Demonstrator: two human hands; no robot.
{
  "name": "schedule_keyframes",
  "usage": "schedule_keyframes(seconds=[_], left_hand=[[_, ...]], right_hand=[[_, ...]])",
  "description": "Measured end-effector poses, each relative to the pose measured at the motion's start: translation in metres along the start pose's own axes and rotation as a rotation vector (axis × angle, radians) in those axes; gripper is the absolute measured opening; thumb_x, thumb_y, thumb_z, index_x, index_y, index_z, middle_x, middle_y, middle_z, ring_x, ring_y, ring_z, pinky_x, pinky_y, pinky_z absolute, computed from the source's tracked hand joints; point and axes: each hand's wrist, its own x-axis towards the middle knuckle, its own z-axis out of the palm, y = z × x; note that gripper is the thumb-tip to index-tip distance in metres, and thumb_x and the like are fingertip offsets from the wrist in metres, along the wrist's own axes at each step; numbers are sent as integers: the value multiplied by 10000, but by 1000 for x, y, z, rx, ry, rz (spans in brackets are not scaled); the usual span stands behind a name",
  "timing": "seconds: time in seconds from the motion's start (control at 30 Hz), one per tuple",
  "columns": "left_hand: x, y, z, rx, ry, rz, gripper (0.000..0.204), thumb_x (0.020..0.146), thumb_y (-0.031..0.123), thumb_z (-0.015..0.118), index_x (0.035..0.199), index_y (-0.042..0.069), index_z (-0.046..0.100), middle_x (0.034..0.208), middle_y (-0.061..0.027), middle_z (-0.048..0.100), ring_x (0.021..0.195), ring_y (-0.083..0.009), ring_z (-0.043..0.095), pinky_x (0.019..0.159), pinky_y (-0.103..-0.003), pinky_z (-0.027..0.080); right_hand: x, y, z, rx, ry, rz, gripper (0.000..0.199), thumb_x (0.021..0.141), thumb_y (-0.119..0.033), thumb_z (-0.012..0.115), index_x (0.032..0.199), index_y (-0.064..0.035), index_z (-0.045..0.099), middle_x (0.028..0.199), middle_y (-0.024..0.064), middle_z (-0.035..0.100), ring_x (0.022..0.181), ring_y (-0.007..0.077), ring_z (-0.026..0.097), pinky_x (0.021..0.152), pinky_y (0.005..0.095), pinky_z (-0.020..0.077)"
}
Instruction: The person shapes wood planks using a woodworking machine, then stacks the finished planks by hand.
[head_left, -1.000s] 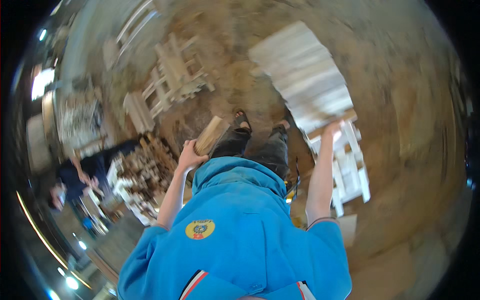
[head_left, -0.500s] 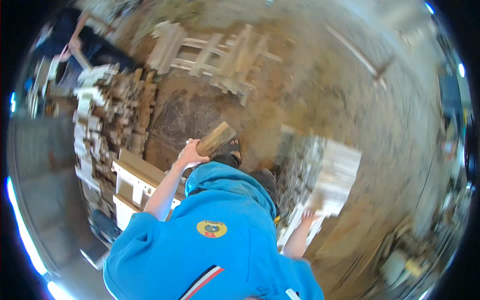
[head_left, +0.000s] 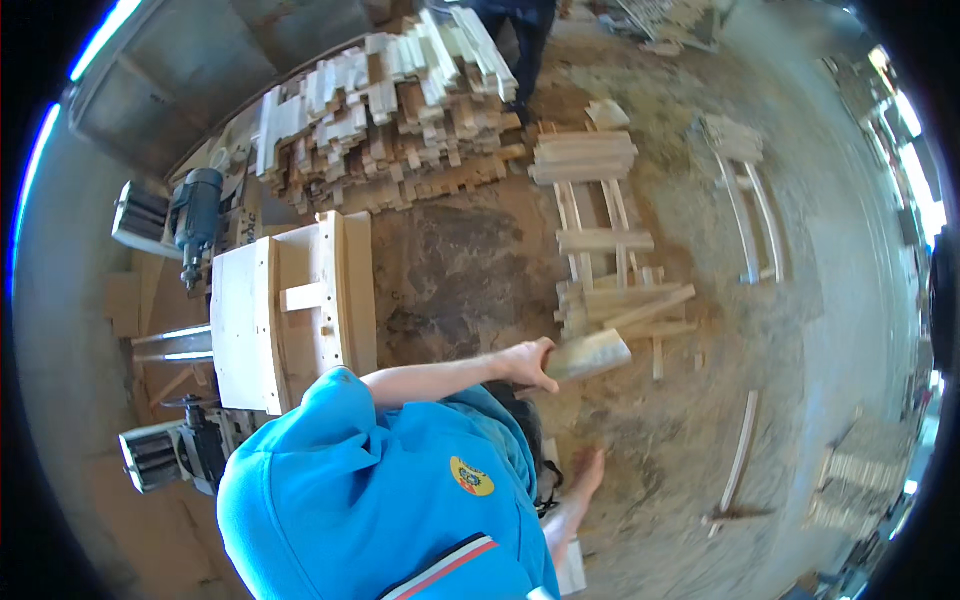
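My left hand (head_left: 525,365) is stretched out in front of my blue shirt and grips one end of a short pale wooden block (head_left: 590,354). The block points away from me over the dirt floor, close to a heap of loose slats (head_left: 625,305). My right hand (head_left: 583,472) hangs low beside my body with nothing in it, its fingers loosely apart.
A wooden workbench (head_left: 285,310) with a motor (head_left: 195,215) stands to the left. Behind it lies a big stack of cut wood pieces (head_left: 400,90). A slatted wooden frame (head_left: 600,240) lies on the floor, a thin strip (head_left: 740,455) farther right. Another person's legs (head_left: 525,35) show at the top.
The view has swung round: the wood stack and workbench now sit at the upper left. My left arm has reached farther out with the block. My right hand has dropped to my side.
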Motion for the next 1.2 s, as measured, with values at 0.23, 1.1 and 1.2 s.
schedule_keyframes(seconds=[0.23,1.1,1.2], left_hand=[[22,56,-58,194,396,154,971,638,436,840,1395,2,414,1257,-240,591,1160,-402,600,973,-455,512],[-75,-111,-604,-582,653,434,384,892,224,787,1187,-10,709,1119,-120,723,1055,-188,658,947,-341,505],[-61,-92,-618,-423,680,223,363,927,275,751,1147,-9,695,930,-68,706,829,-148,646,727,-332,514]], right_hand=[[62,-246,255,20,-444,-239,487,988,-306,653,1355,0,564,1307,97,622,1156,232,616,973,394,523],[42,-386,826,60,-1120,-313,555,860,-140,813,1344,-30,566,1290,99,622,1224,242,572,1136,445,404],[67,-397,835,-232,-897,-423,460,934,-206,752,1315,-30,567,1192,85,654,1160,222,603,1072,400,448]])
